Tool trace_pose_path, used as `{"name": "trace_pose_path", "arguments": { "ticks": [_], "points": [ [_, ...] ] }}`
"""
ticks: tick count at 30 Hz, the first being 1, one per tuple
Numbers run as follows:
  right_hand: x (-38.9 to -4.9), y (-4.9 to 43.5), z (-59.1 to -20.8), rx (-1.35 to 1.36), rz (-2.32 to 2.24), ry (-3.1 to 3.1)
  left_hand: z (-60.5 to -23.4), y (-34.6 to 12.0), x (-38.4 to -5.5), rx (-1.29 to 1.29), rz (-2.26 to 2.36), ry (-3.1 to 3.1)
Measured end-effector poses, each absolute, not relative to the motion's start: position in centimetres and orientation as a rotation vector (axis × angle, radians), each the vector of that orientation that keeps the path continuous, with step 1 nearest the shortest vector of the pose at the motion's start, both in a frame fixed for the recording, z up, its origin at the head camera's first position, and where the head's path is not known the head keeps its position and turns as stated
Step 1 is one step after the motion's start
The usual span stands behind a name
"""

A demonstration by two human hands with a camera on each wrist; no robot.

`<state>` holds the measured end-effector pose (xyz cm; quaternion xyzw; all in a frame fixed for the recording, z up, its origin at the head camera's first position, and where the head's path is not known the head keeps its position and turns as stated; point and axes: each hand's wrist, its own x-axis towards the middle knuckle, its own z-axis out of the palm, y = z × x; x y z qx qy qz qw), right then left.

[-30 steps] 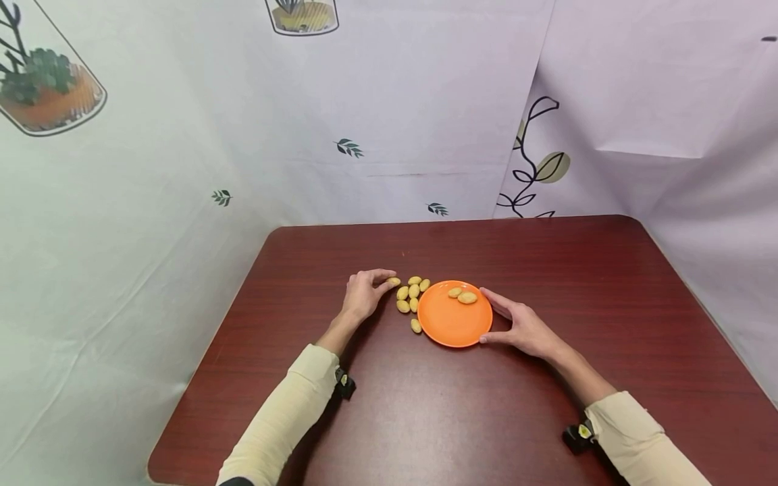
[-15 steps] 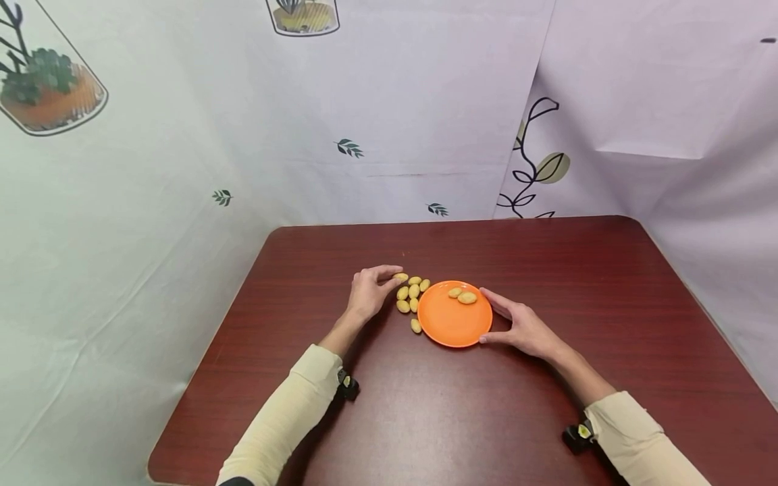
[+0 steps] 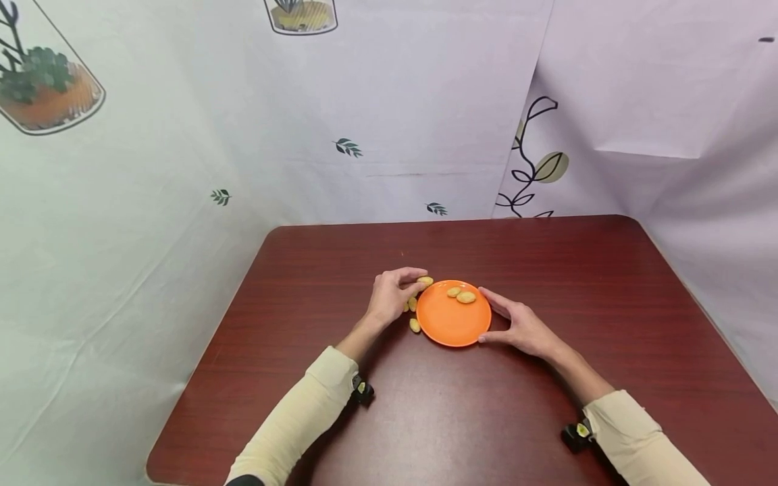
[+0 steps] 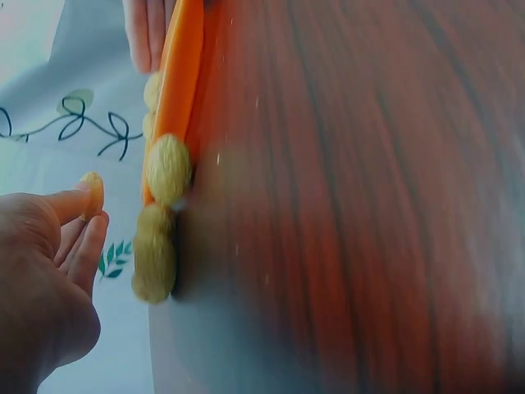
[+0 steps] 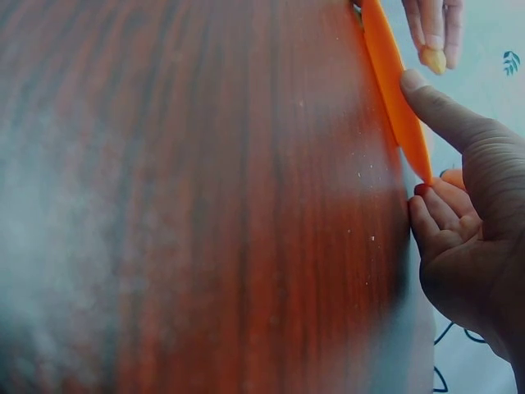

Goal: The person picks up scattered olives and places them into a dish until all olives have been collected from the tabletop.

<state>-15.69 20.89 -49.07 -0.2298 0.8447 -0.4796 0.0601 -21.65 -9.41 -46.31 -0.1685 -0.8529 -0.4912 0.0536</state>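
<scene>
In the head view my left hand [image 3: 392, 291] pinches a yellow, nut-like oval piece [image 3: 426, 281] between thumb and fingertips, raised off the table beside the plate's left rim. The left wrist view shows that piece [image 4: 94, 194] at the fingertips. My right hand [image 3: 524, 328] holds the right side of an orange plate [image 3: 452, 324], thumb at the near rim and fingers at the far rim. Two similar pieces [image 3: 466, 298] lie on the plate near its back. More loose pieces [image 3: 415, 325] lie at its left, partly hidden behind my left hand.
A dark red wooden table [image 3: 547, 256] with rounded corners bears everything. Pale printed cloth [image 3: 389, 101] hangs behind and along its sides. Each wrist carries a small black camera [image 3: 363, 391].
My left hand has moved right with the pinched piece, from left of the loose pieces to above them, near the plate's rim. My right hand and the plate have stayed put.
</scene>
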Motion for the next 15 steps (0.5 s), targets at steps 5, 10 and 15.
{"name": "trace_pose_path", "arguments": {
  "ticks": [5, 10, 15],
  "points": [
    [-15.7, 20.9, -49.1, -0.685, -1.439, 2.564, -46.4, -8.1, -21.4, -0.544, -1.515, -2.585],
    [-15.7, 21.0, -49.2, -0.686, -1.440, 2.561, -46.5, -7.0, -21.3, -0.527, -1.517, -2.589],
    [-15.8, 21.0, -49.2, -0.689, -1.445, 2.562, -46.8, -6.2, -21.1, -0.512, -1.531, -2.588]
  ]
}}
